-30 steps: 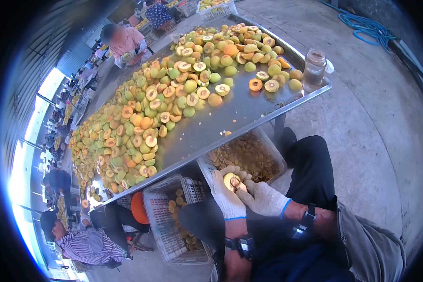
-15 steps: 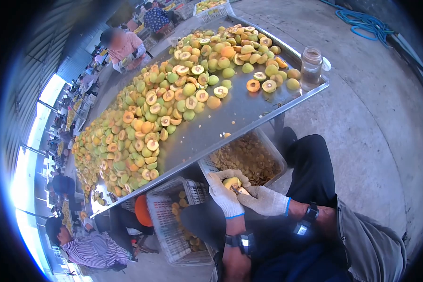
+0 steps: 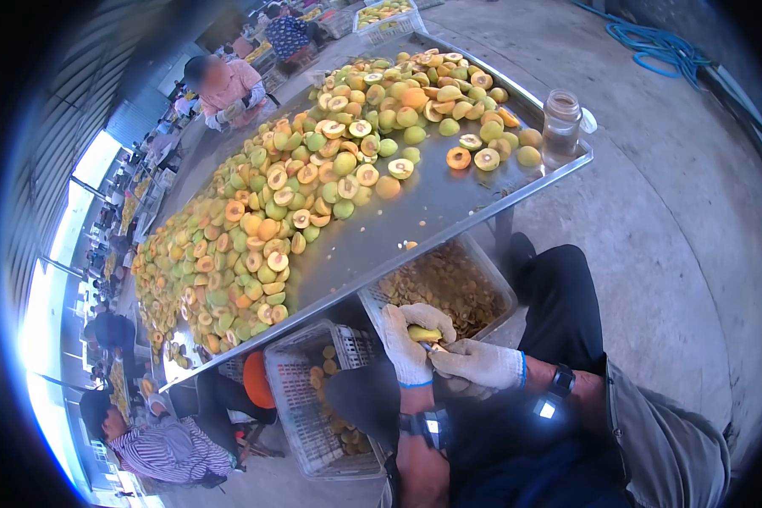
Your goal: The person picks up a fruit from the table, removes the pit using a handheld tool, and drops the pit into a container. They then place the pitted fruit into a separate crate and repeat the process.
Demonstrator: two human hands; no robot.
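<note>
My left hand (image 3: 408,345), in a white knit glove with a blue cuff, is closed around a yellow-green apricot half (image 3: 423,334). Against the fruit is my right hand (image 3: 481,364), gloved the same way, with its fingers pinched together. A thin pale and dark tip of a small tool (image 3: 436,347) shows between the right fingers and the apricot; the rest of it is hidden in the glove. Both hands are above my lap, at the near edge of a crate (image 3: 506,311) of brown pits and scraps.
A metal table (image 3: 432,207) bears a large heap of halved apricots (image 3: 271,203). At its right corner stands a clear jar (image 3: 560,127). Another crate (image 3: 284,406) with apricot halves is by my left knee. Co-workers (image 3: 173,444) sit across and left. A blue hose (image 3: 652,42) lies on the floor.
The apricot half has turned in my left hand, now showing its yellow-green skin instead of the cut, darker side. My right hand has shifted slightly, and its fingers have curled lower.
</note>
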